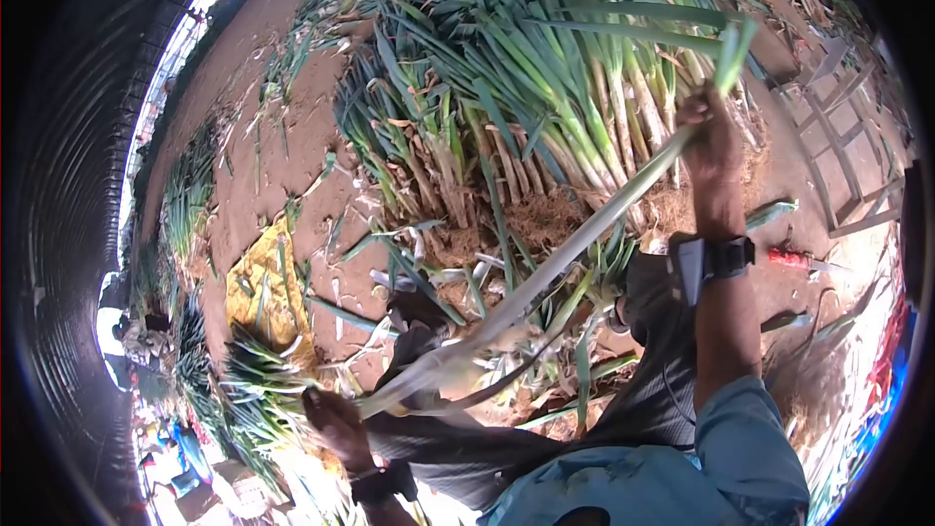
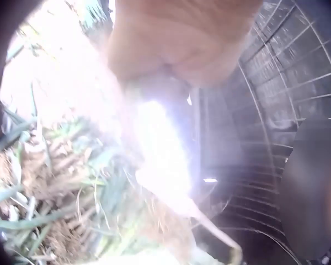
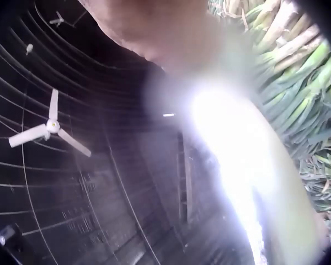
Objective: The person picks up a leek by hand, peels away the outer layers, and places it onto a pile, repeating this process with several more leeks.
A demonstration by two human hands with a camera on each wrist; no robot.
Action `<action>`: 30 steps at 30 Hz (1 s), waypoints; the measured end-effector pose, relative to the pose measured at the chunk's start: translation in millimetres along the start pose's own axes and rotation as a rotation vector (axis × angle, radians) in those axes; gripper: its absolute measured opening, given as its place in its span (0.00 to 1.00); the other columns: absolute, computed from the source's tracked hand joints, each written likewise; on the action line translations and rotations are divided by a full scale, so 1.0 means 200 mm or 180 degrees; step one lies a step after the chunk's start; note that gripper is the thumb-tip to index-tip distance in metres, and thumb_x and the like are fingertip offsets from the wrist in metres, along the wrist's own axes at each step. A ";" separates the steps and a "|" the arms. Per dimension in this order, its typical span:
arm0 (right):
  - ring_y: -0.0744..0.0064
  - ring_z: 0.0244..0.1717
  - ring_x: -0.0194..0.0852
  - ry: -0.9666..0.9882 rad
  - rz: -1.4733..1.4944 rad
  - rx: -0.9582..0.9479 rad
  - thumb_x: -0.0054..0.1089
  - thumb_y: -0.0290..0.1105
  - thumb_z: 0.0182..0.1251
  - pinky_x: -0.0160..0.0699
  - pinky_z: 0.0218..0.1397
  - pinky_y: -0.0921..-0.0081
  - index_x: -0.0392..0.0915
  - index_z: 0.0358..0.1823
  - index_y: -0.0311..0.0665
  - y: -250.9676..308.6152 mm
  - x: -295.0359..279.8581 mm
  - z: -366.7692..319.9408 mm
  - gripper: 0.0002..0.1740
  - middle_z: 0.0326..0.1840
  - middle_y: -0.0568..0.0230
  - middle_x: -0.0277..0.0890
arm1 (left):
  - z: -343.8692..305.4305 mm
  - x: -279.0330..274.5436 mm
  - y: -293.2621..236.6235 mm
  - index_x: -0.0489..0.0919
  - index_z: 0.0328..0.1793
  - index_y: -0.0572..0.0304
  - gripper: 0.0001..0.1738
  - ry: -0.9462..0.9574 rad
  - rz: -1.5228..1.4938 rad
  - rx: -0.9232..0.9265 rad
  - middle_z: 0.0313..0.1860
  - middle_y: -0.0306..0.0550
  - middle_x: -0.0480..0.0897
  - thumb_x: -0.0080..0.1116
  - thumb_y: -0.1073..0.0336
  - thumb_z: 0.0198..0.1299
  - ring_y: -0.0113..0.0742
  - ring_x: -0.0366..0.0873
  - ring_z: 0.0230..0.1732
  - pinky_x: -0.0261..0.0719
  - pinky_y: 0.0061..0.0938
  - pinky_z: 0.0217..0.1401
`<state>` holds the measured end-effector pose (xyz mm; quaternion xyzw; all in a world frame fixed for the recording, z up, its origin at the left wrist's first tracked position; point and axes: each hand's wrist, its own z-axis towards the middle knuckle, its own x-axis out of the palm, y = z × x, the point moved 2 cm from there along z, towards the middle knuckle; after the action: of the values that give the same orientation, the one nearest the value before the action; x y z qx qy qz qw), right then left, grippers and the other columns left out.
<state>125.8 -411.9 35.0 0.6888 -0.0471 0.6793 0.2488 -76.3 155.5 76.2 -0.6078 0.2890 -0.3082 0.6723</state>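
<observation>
A long green onion (image 1: 545, 278) slants across the person's lap in the head view, its pale stalk blurred. My right hand (image 1: 713, 136) grips it near the green top, where leaves bend over above the fist. At the lower end of the stalk, my left hand (image 1: 336, 424) holds it with curled fingers. A thin darker strip (image 1: 506, 380) trails below the stalk from the left-hand side. In the right wrist view the stalk (image 3: 292, 221) runs down from the hand, partly lost in glare. Strong glare also hides the left fingers' grip in the left wrist view.
A big heap of green onions (image 1: 584, 88) lies ahead, roots toward the person. Loose leaves litter the soil around the feet. A yellow sack (image 1: 268, 287) and a smaller onion pile (image 1: 258, 380) lie left. At right are a wooden frame (image 1: 838, 141) and a red-handled tool (image 1: 791, 258).
</observation>
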 end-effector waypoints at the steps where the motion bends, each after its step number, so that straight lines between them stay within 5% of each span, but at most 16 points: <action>1: 0.78 0.26 0.68 0.0033 0.0077 -0.0132 0.51 0.27 0.66 0.74 0.26 0.83 0.66 0.42 0.32 0.05 -0.02 0.01 0.07 0.30 0.60 0.70 | 0.04 -0.13 -0.01 0.70 0.41 0.51 0.11 -0.0109 0.0306 -0.0103 0.15 0.27 0.60 0.50 0.54 0.64 0.17 0.52 0.12 0.46 0.15 0.10; 4: 0.77 0.24 0.66 0.0023 0.0301 -0.0166 0.49 0.27 0.67 0.73 0.26 0.82 0.67 0.41 0.32 0.11 -0.08 0.04 0.06 0.29 0.62 0.68 | 0.22 -0.49 0.07 0.70 0.42 0.57 0.13 -0.1015 0.1481 -0.0223 0.17 0.32 0.65 0.49 0.54 0.64 0.17 0.54 0.12 0.50 0.15 0.10; 5: 0.77 0.25 0.65 0.0081 0.0328 -0.0173 0.49 0.27 0.67 0.73 0.26 0.82 0.67 0.41 0.31 0.14 -0.10 0.06 0.06 0.30 0.61 0.68 | 0.34 -0.76 0.19 0.74 0.40 0.61 0.15 -0.1173 0.1695 -0.0132 0.21 0.39 0.71 0.48 0.55 0.64 0.20 0.63 0.14 0.56 0.14 0.12; 8: 0.77 0.26 0.63 0.0089 0.0267 -0.0283 0.47 0.26 0.69 0.71 0.26 0.83 0.66 0.43 0.30 0.11 -0.02 0.02 0.07 0.31 0.60 0.68 | 0.59 -0.82 0.38 0.80 0.42 0.66 0.16 0.0664 0.2634 0.0180 0.34 0.46 0.80 0.47 0.61 0.64 0.37 0.77 0.36 0.77 0.32 0.43; 9: 0.77 0.27 0.63 0.0097 0.0231 -0.0213 0.47 0.26 0.69 0.71 0.27 0.83 0.66 0.43 0.30 0.05 0.02 0.00 0.07 0.31 0.60 0.68 | 0.49 -0.47 0.32 0.77 0.51 0.66 0.17 0.0892 0.2029 -0.0013 0.47 0.49 0.78 0.46 0.61 0.65 0.44 0.72 0.52 0.67 0.38 0.61; 11: 0.76 0.28 0.63 0.0276 0.0315 -0.0054 0.46 0.27 0.69 0.70 0.27 0.83 0.65 0.44 0.30 0.00 -0.01 0.05 0.08 0.33 0.59 0.67 | 0.25 0.23 0.11 0.69 0.60 0.61 0.24 0.1899 0.2469 0.1128 0.62 0.53 0.65 0.57 0.63 0.58 0.45 0.57 0.67 0.58 0.36 0.67; 12: 0.76 0.28 0.63 0.0313 0.0403 0.0001 0.46 0.28 0.69 0.70 0.27 0.83 0.64 0.44 0.30 -0.02 -0.01 0.05 0.08 0.33 0.58 0.68 | 0.14 0.51 0.04 0.66 0.62 0.61 0.31 0.2364 0.1911 0.1074 0.61 0.56 0.66 0.64 0.63 0.52 0.47 0.58 0.66 0.59 0.36 0.66; 16: 0.75 0.29 0.62 0.0614 0.0792 0.0217 0.46 0.29 0.70 0.70 0.29 0.81 0.64 0.44 0.28 0.00 0.00 0.05 0.10 0.35 0.54 0.68 | -0.20 1.12 0.02 0.58 0.71 0.57 0.39 0.4237 0.1777 0.1841 0.53 0.52 0.74 0.61 0.55 0.56 0.35 0.73 0.49 0.70 0.30 0.52; 18: 0.75 0.29 0.62 0.0826 0.0908 0.0163 0.46 0.29 0.70 0.70 0.30 0.79 0.64 0.45 0.28 0.01 0.10 0.01 0.10 0.35 0.53 0.69 | -0.27 1.21 0.19 0.57 0.71 0.58 0.35 0.4660 0.1384 -0.0469 0.45 0.51 0.78 0.55 0.56 0.61 0.30 0.75 0.43 0.73 0.28 0.46; 21: 0.76 0.28 0.65 0.0500 -0.0445 -0.0269 0.48 0.35 0.68 0.73 0.32 0.78 0.64 0.50 0.32 -0.06 0.19 -0.03 0.15 0.35 0.58 0.71 | -0.31 1.31 0.33 0.59 0.70 0.60 0.31 0.4245 0.1312 0.0278 0.39 0.48 0.81 0.53 0.60 0.63 0.27 0.76 0.41 0.73 0.24 0.45; 23: 0.80 0.26 0.63 0.0081 -0.0907 -0.0060 0.48 0.36 0.68 0.71 0.29 0.81 0.63 0.52 0.36 -0.18 0.27 -0.07 0.16 0.32 0.66 0.70 | -0.35 1.42 0.14 0.61 0.68 0.62 0.29 0.3798 0.1136 -0.0423 0.38 0.46 0.82 0.55 0.65 0.62 0.26 0.77 0.40 0.74 0.21 0.44; 26: 0.84 0.20 0.53 -0.0405 -0.1014 0.0384 0.45 0.35 0.69 0.60 0.23 0.86 0.60 0.52 0.42 -0.32 0.32 -0.19 0.13 0.26 0.77 0.60 | -0.42 1.57 0.07 0.61 0.68 0.63 0.30 0.3983 0.0811 -0.0320 0.40 0.47 0.82 0.57 0.68 0.60 0.26 0.77 0.41 0.74 0.21 0.45; 27: 0.86 0.18 0.46 -0.0520 -0.0837 0.0416 0.43 0.35 0.70 0.51 0.19 0.88 0.61 0.53 0.44 -0.35 0.35 -0.21 0.12 0.23 0.78 0.52 | -0.44 1.60 0.10 0.61 0.68 0.64 0.30 0.4332 -0.0073 -0.0473 0.40 0.45 0.80 0.56 0.68 0.61 0.24 0.75 0.40 0.73 0.20 0.43; 30: 0.87 0.18 0.45 0.0130 -0.0307 0.0658 0.42 0.35 0.71 0.46 0.17 0.89 0.61 0.53 0.45 -0.26 0.30 -0.18 0.12 0.21 0.79 0.50 | -0.50 1.62 0.13 0.59 0.67 0.67 0.29 0.4312 -0.0936 -0.1624 0.38 0.44 0.78 0.54 0.69 0.61 0.24 0.73 0.38 0.72 0.19 0.41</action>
<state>118.0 -335.7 76.7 0.6983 0.0614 0.6817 0.2098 56.9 -155.6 36.7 -0.4543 0.6190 -0.6261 0.1361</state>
